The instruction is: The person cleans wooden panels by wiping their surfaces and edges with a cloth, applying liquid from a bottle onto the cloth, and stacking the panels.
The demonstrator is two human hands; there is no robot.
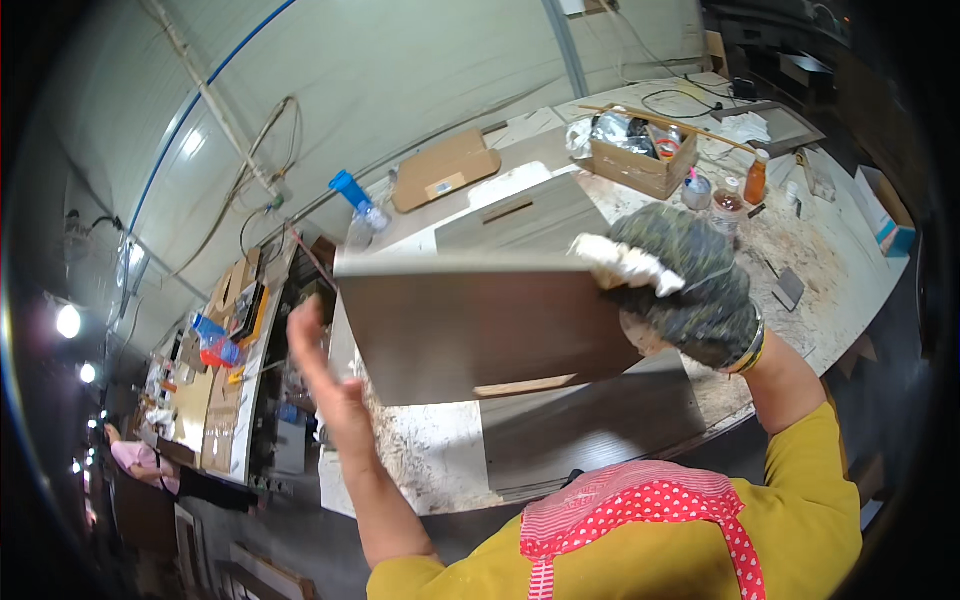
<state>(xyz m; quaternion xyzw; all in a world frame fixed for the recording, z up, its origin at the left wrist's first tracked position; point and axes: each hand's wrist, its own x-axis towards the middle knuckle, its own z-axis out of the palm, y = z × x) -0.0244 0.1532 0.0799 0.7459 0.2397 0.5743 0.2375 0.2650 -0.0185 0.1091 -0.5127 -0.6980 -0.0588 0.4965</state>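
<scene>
A grey-brown wooden panel [460,330] is tilted up above the worktable, with a pale-edged slot near its lower edge. My right hand [685,285], in a dark patterned glove, presses a crumpled white cloth [630,262] against the panel's upper right edge. Bare and slightly blurred, my left hand [335,375] is beside the panel's left edge with fingers stretched out. Whether its thumb touches the panel I cannot tell. Beneath lie more grey boards, one slotted board [530,215] behind and another board [600,425] nearer me.
The dusty white worktable [430,450] bears a cardboard box [640,170] of odds and ends, an amber bottle [756,177], a flat cardboard piece [445,170] and a blue-topped bottle [360,200]. At left is a cluttered second table [225,400], with a person in pink [145,460] nearby.
</scene>
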